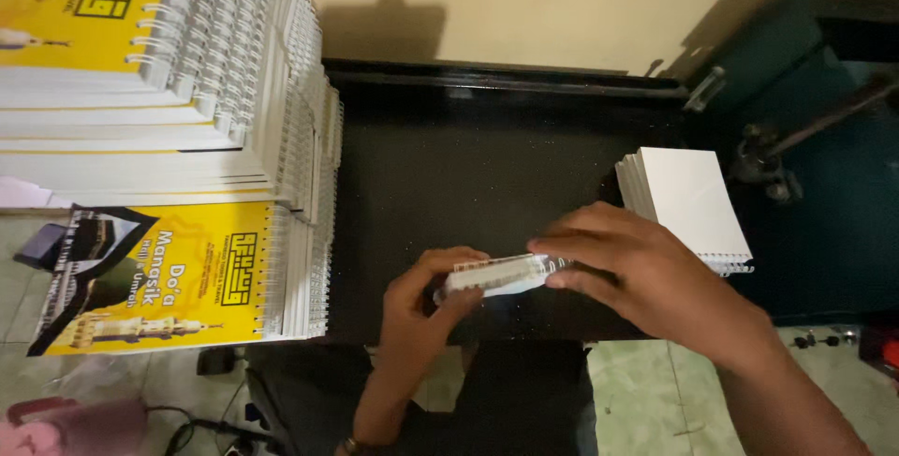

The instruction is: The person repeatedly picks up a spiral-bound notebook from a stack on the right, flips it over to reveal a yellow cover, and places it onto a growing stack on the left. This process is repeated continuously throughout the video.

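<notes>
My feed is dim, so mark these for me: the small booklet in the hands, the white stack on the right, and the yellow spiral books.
small booklet (494, 275), head view, its top face between both hands.
white stack (691, 196), head view, blank top sheet.
yellow spiral books (178, 278), head view, front book's cover.

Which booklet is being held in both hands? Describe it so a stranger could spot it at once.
Start at the black work surface in the middle of the view. At its near edge, the left hand and right hand grip a small wire-bound booklet between them, edge-on. Unlike the white stack lying to the right and the tall yellow-covered stacks on the left, it is single and lifted in hand.
</notes>
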